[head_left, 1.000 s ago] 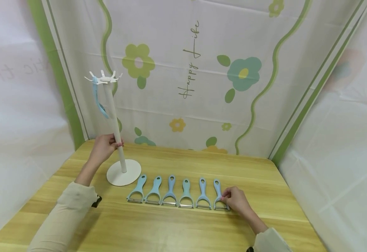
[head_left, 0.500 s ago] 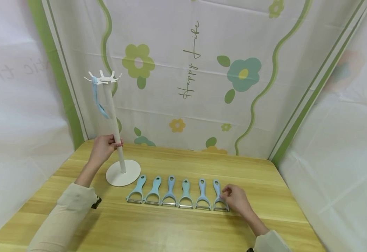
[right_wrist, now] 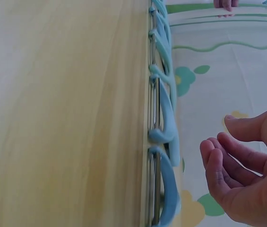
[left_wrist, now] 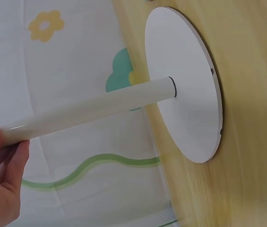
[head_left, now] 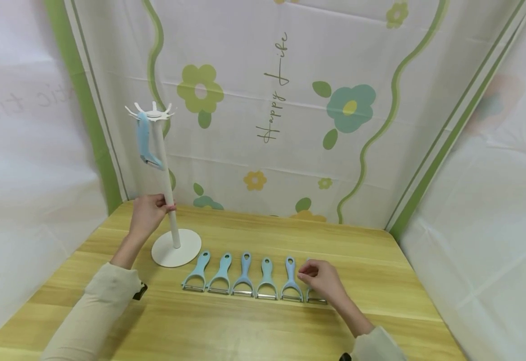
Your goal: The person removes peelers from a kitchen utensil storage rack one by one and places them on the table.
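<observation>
My left hand (head_left: 147,215) grips the white pole (head_left: 166,185) of an upright stand with a round base (left_wrist: 185,90). A light-blue peeler (head_left: 143,138) hangs from one of the hooks (head_left: 154,114) on top. Several blue and green Y-shaped peelers lie in a row on the table, handles pointing away. Above the right end of that row is my right hand (head_left: 326,283), holding nothing; its thumb stands apart from the loosely bent fingers (right_wrist: 216,165). It partly hides the rightmost peeler (head_left: 317,301) in the head view. Its thumb and fingertips overlap the gap beside the neighbouring blue peeler (head_left: 291,276).
The wooden table (head_left: 244,331) stretches in front of the row. A patterned cloth (head_left: 244,150) hangs along the table's back edge, with white cloth sides (head_left: 493,225) at left and right. The stand is at the back left, close to the leftmost peeler (head_left: 201,263).
My right hand has left the rightmost peeler and moved left and slightly up, now covering its handle. The hanging peeler has turned, showing its broad side and blade. My left hand stays on the pole.
</observation>
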